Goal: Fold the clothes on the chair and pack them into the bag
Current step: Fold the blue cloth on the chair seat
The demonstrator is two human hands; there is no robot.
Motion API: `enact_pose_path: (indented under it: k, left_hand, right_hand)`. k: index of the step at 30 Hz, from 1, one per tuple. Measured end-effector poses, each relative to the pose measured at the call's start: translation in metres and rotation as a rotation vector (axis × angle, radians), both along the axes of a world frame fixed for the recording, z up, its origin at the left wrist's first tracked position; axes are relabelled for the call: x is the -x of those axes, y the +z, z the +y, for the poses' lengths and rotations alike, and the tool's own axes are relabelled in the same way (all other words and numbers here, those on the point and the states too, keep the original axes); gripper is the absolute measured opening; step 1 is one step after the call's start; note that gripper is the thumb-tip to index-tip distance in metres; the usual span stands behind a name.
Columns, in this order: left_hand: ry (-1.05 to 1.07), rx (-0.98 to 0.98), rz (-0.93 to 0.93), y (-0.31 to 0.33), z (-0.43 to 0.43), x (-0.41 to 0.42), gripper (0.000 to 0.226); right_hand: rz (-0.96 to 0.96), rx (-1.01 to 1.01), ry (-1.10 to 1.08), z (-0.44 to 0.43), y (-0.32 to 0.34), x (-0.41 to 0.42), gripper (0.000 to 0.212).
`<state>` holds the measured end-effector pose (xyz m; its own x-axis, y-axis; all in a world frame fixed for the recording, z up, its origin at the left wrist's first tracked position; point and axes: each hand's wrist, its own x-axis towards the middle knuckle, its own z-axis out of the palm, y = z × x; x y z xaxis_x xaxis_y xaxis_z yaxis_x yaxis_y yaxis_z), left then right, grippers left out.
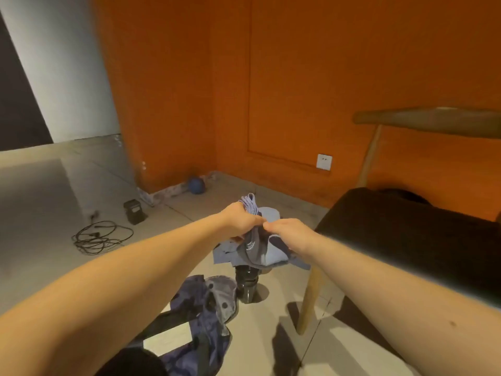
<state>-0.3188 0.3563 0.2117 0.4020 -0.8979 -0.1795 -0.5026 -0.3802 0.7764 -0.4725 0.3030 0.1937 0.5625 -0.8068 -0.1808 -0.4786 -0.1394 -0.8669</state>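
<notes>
- Both hands meet at the centre of the frame. My left hand (241, 221) and right hand (291, 234) each pinch the blue garment (260, 253), knuckles nearly touching.
- The garment is bunched and held off the floor, left of the chair (406, 234). Its bulk hangs below the hands, and a striped edge pokes up past the left hand.
- The bag (206, 308) lies on the floor at lower centre, below and slightly left of the hands, so the left hand is nearer.
- A dark cup (246, 283) stands between garment and bag; I judge the lowering should pass left of it.
- I can't tell whether the bag's mouth is open.
</notes>
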Motion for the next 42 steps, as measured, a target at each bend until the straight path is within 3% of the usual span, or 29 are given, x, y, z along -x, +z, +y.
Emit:
enact_pose_path:
  k: [3,6,11,15,24,25,27,30,35,42]
  left_hand:
    - [0.056,-0.072,0.073,-0.004,0.021,-0.028,0.049]
    - [0.108,-0.109,0.153,-0.015,0.036,-0.054,0.053]
    - [0.183,-0.128,0.283,-0.070,0.055,-0.115,0.060]
    - [0.257,-0.137,0.366,-0.121,0.074,-0.162,0.040]
    - [0.392,-0.164,0.508,-0.229,0.117,-0.247,0.028]
    - [0.419,-0.173,0.472,-0.241,0.126,-0.252,0.025]
    - [0.342,-0.252,0.193,-0.271,0.151,-0.264,0.018]
    - [-0.034,-0.501,-0.270,-0.311,0.191,-0.275,0.023]
    - [-0.378,-0.620,-0.502,-0.324,0.222,-0.260,0.033]
    - [-0.521,-0.258,-0.499,-0.301,0.252,-0.256,0.034]
  right_hand:
    - [0.014,-0.100,0.094,0.007,-0.009,-0.036,0.053]
    - [0.134,-0.033,0.205,0.011,-0.026,-0.072,0.068]
    - [0.225,-0.009,0.290,0.025,-0.059,-0.125,0.056]
    - [0.315,-0.040,0.334,0.038,-0.106,-0.182,0.045]
    - [0.354,-0.203,0.284,0.056,-0.226,-0.291,0.017]
    - [0.350,-0.200,0.279,0.058,-0.237,-0.298,0.013]
    - [0.331,-0.210,0.272,0.063,-0.252,-0.310,0.014]
    - [0.297,-0.221,0.244,0.071,-0.265,-0.321,0.015]
    - [0.240,-0.225,0.248,0.089,-0.276,-0.333,0.025]
    - [0.210,-0.235,0.328,0.121,-0.280,-0.338,0.023]
